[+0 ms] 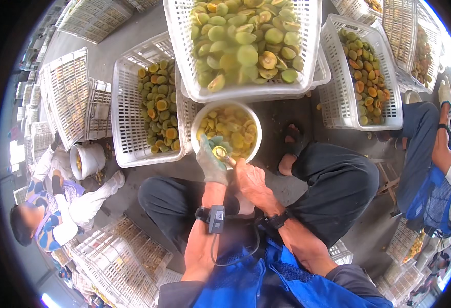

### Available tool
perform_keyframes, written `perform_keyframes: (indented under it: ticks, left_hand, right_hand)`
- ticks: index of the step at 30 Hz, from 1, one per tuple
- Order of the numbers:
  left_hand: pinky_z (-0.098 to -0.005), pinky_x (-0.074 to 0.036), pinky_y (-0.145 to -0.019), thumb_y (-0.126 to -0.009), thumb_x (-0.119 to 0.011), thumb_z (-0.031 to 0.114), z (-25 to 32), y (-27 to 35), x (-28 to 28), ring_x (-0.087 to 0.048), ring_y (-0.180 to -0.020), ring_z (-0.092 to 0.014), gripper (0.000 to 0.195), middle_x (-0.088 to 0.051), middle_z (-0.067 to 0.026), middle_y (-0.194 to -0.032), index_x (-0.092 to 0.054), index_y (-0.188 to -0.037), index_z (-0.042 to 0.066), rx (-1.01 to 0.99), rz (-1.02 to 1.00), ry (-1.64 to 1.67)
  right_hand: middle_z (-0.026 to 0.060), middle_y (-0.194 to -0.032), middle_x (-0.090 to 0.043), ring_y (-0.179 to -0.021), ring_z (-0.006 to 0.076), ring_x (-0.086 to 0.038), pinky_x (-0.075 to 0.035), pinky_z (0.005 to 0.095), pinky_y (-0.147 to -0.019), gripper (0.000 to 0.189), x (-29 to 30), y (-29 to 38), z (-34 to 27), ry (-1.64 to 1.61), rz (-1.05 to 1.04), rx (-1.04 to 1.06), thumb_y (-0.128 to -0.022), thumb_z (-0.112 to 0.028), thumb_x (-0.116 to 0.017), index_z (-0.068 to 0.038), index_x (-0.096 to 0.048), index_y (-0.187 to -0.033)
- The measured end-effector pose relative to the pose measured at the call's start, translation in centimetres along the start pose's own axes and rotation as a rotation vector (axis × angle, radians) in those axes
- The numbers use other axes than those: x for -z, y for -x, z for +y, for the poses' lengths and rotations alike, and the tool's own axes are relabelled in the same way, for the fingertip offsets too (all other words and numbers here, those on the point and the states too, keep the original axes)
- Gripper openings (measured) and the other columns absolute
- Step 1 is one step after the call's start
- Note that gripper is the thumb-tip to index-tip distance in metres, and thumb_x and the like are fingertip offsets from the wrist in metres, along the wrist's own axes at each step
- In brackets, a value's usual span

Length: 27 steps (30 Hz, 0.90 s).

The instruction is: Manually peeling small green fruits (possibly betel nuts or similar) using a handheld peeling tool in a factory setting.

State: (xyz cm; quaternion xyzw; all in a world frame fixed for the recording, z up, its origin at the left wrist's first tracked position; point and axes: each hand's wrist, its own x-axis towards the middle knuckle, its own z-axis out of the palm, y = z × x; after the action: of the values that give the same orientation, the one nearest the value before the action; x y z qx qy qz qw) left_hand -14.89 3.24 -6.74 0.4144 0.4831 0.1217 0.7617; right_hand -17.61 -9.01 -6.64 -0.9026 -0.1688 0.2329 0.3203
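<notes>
My left hand (214, 159), in a pale glove with greenish fingers, holds a halved yellow-green fruit (220, 151) over the near rim of a white bucket (259, 133). My bare right hand (250, 178) grips the handle of a small metal pitting tool (230, 161), whose looped tip rests at the cut face of the fruit. Peeled-looking yellow fruit pieces (235, 127) fill much of the bucket. Just beyond it stands a white plastic crate (244, 93) of green fruit halves (247, 55).
On the left is a white crate (119, 115) of fruit halves; another crate (327, 111) stands at the right. Seated people (52, 215) (433, 154) are at both sides. A white bucket (89, 161) stands by the left person. Stacked crates (110, 258) lie behind at lower left.
</notes>
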Motion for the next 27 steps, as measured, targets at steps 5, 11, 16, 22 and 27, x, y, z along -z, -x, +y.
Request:
perform_keyframes:
  ticks: [5,11,16,22,27]
  left_hand:
    - [-0.0276,-0.046,-0.047,-0.098,-0.050,0.047,-0.7,-0.4,0.9,-0.058,-0.052,-0.018,0.053,-0.061,-0.0102,-0.065,-0.062,-0.085,-0.003,-0.090,0.047,-0.037]
    - [-0.0263,-0.043,-0.044,-0.096,-0.053,0.045,0.3,-0.5,1.0,-0.054,-0.047,-0.016,0.050,-0.058,-0.0082,-0.061,-0.062,-0.080,-0.002,-0.003,0.007,-0.141]
    - [-0.0260,-0.041,-0.042,-0.095,-0.056,0.048,3.7,-0.2,1.3,-0.051,-0.044,-0.016,0.050,-0.056,-0.0075,-0.056,-0.062,-0.080,0.000,0.076,-0.216,-0.253]
    - [-0.0248,-0.042,-0.044,-0.096,-0.054,0.048,4.3,-4.0,3.0,-0.054,-0.047,-0.015,0.051,-0.059,-0.0083,-0.060,-0.063,-0.082,-0.001,-0.132,-0.097,-0.203]
    - [-0.0284,-0.053,-0.068,-0.100,-0.053,0.027,9.6,-8.8,5.4,-0.065,-0.076,-0.016,0.033,-0.069,-0.0124,-0.093,-0.066,-0.106,-0.004,-0.613,0.088,-0.278]
  right_hand:
    - [0.0288,-0.072,-0.064,-0.069,0.0427,-0.066,-0.050,0.0515,-0.060,0.012,-1.3,0.3,-0.6,0.003,0.029,0.071,-0.087,-0.007,-0.052,0.004,-0.052,-0.088]
    - [0.0246,-0.077,-0.066,-0.065,0.0403,-0.065,-0.050,0.0496,-0.061,0.018,-4.4,0.1,0.7,-0.179,-0.030,-0.010,-0.088,-0.011,-0.056,0.005,-0.054,-0.097]
    - [0.0008,-0.065,-0.052,-0.045,0.0106,-0.045,-0.037,0.0300,-0.040,0.017,-0.4,-1.9,-1.0,-1.067,-0.693,-0.297,-0.084,-0.014,-0.066,-0.003,-0.053,-0.084]
    - [0.0022,-0.061,-0.053,-0.045,0.0101,-0.046,-0.035,0.0287,-0.041,0.020,0.9,-2.1,-0.5,-0.946,-0.560,-0.314,-0.082,-0.017,-0.064,-0.004,-0.055,-0.071]
    - [0.0055,-0.062,-0.057,-0.053,0.0149,-0.053,-0.042,0.0315,-0.049,0.023,1.0,-2.2,-0.3,-0.837,-0.357,-0.223,-0.082,-0.019,-0.063,0.003,-0.060,-0.076]
